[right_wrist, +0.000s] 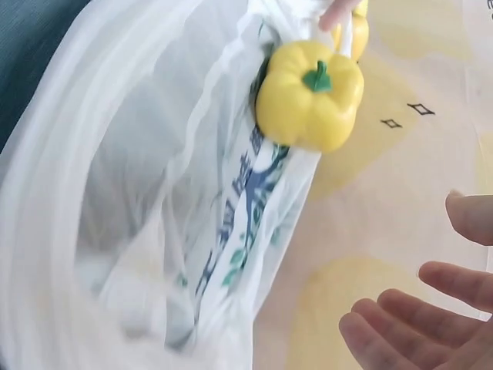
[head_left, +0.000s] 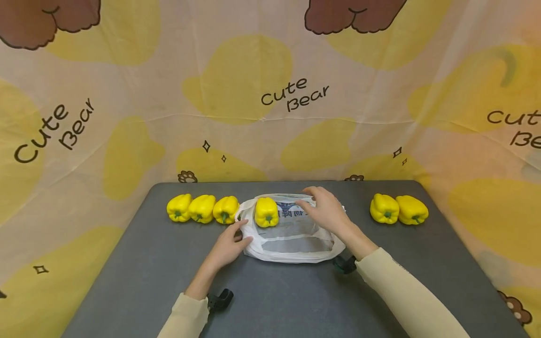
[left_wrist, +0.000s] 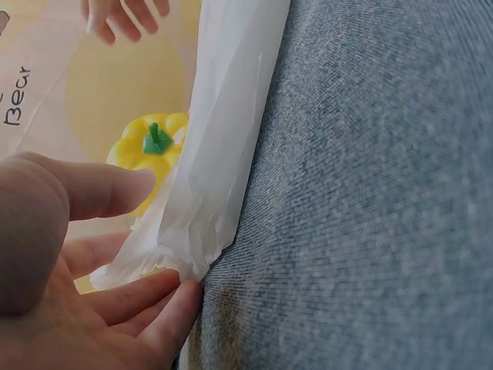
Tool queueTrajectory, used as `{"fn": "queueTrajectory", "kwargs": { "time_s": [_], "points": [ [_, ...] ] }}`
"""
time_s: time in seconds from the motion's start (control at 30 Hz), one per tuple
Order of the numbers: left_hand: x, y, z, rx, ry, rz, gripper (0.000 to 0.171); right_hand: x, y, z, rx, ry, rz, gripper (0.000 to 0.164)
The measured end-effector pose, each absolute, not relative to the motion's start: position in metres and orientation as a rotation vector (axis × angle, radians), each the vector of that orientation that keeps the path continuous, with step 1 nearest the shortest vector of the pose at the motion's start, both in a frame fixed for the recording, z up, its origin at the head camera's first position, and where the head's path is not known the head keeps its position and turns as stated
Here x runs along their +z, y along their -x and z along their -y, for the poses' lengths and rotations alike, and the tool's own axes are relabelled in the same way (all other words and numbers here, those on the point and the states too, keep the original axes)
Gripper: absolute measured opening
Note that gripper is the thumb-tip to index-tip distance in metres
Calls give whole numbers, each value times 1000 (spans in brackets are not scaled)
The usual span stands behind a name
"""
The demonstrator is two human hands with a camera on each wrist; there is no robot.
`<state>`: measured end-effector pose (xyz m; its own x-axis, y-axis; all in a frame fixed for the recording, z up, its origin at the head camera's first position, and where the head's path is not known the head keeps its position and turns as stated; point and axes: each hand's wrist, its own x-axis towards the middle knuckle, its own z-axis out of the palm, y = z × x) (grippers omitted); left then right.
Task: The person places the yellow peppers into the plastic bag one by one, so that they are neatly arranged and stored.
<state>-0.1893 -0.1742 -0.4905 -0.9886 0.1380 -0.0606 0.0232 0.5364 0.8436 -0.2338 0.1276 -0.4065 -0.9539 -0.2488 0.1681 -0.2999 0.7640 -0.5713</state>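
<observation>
The white plastic bag (head_left: 279, 257) lies on the grey table (head_left: 274, 300), its mouth spread, with blue print (head_left: 291, 212) visible inside. We see one yellow bell pepper (head_left: 266, 210) within the mouth's outline, at the far left; we cannot tell what it rests on. The left hand (head_left: 228, 246) touches the bag's left edge with its fingers, thumb held apart. The right hand (head_left: 327, 211) hovers empty over the far right part, fingers loosely bent. Three peppers (head_left: 202, 209) line up just left of the bag; two others (head_left: 384, 209) sit well apart on the right.
</observation>
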Motion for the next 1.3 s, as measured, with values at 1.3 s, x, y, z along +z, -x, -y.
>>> {"fn": "queueTrajectory", "kwargs": {
  "time_s": [1.3],
  "points": [
    [-489, 189, 176, 1431, -128, -2645, 58, -409, 234, -264, 792, -288, 2798, 60]
  ]
}}
